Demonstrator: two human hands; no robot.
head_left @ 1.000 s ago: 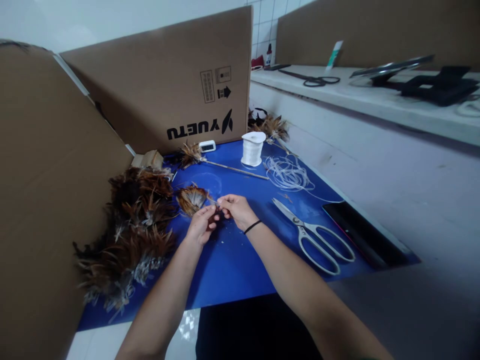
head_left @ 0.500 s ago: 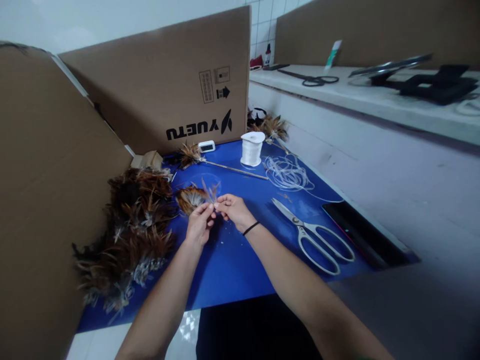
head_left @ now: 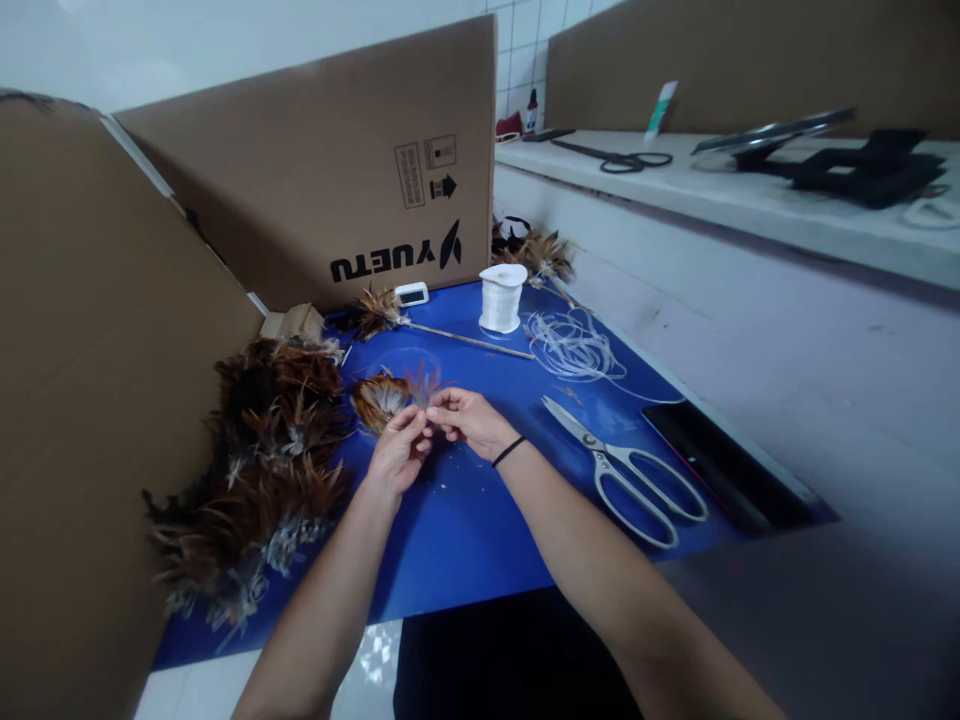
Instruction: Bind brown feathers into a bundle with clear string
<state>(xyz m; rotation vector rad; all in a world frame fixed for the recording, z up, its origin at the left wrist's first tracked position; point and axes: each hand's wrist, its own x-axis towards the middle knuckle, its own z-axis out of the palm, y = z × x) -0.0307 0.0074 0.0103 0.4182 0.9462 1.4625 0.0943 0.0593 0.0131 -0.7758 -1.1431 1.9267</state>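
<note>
Shaggy brown feather clusters (head_left: pixel 262 470) heap on the smooth blue bench (head_left: pixel 457 560), opposite metal scissors (head_left: pixel 615 455). Between them, left hand (head_left: pixel 401 448) and right hand (head_left: pixel 471 420) pinch a wispy feather tuft (head_left: pixel 424 384) beside a rounded feather bundle (head_left: pixel 377 400); beyond stands a white spool (head_left: pixel 501 300).

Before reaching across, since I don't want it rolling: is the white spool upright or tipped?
Upright: the white spool stands on the blue table, its round end facing up.

Upside-down "YUETU" (head_left: pixel 396 260) and an arrow (head_left: pixel 444 188) mark the cardboard panel (head_left: pixel 300 170).
</note>
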